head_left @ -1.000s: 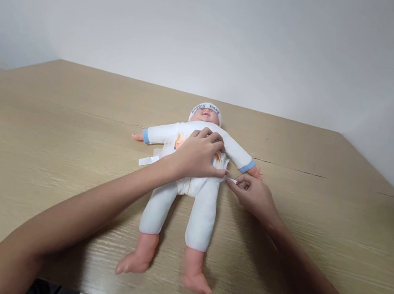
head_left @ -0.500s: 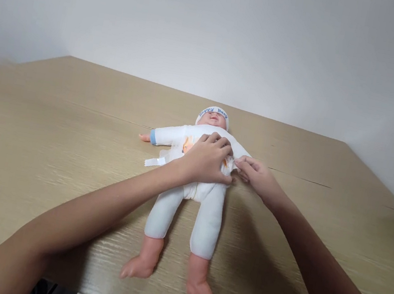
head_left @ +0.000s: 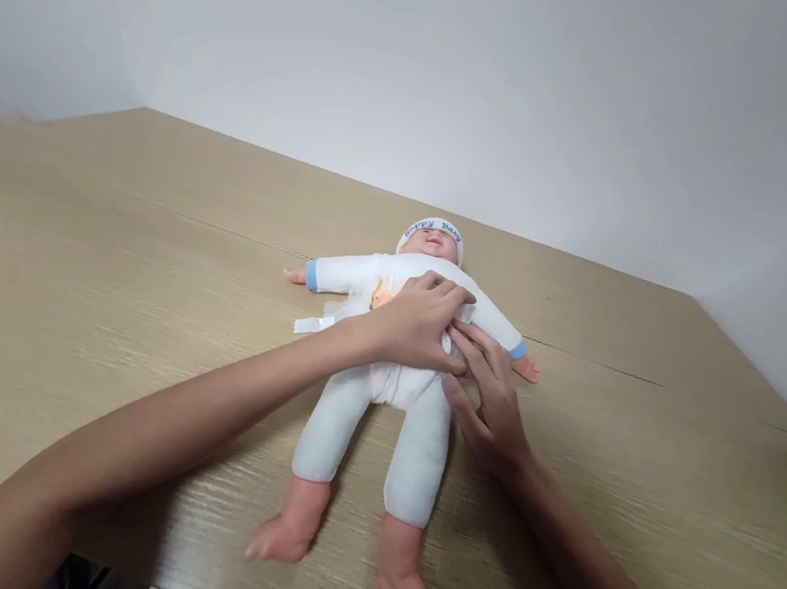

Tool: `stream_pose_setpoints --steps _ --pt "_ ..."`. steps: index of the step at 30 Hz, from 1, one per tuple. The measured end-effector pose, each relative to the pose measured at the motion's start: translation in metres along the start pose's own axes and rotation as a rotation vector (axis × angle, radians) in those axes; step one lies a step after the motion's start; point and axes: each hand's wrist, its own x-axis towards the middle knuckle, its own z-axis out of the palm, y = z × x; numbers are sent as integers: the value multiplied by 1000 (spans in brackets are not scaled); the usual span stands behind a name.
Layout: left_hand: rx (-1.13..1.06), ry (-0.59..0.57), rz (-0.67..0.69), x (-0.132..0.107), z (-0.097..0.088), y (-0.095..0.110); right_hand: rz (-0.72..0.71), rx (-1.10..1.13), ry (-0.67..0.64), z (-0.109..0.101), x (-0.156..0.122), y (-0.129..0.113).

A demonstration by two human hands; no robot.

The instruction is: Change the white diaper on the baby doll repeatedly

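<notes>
A baby doll (head_left: 413, 481) in white clothes lies on its back, head away from me and feet toward me. Around its hips is a white diaper (head_left: 396, 388). On the left side the diaper's tab (head_left: 312, 325) sticks out loose. My left hand (head_left: 423, 322) curls over the front of the diaper, thumb low and fingers higher, and covers much of it. Against the diaper's right side rests my right hand (head_left: 490, 393), its fingers stretched and apart, fingertips close to my left hand. The right side's tab is hidden by my hands.
The doll lies on a wide wooden table (head_left: 127, 339) with thin seams across its top. Behind the table rises a plain pale wall (head_left: 433, 68). The table's near edge runs below the doll's feet.
My right hand has let go of the diaper's right edge and moved down and inward, its fingers now spread flat on the diaper's side. The doll's right-side arm has come into fuller view.
</notes>
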Motion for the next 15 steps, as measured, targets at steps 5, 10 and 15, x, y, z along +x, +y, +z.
stream_pose_setpoints --steps 5,10,15 --pt "-188 113 -68 -26 -19 -8 -89 11 -13 4 -5 13" --pt "-88 331 -104 -85 -22 -51 -81 -7 3 -1 -5 11" --pt "1 288 -200 -131 -27 -92 -199 -175 1 -9 14 -21"
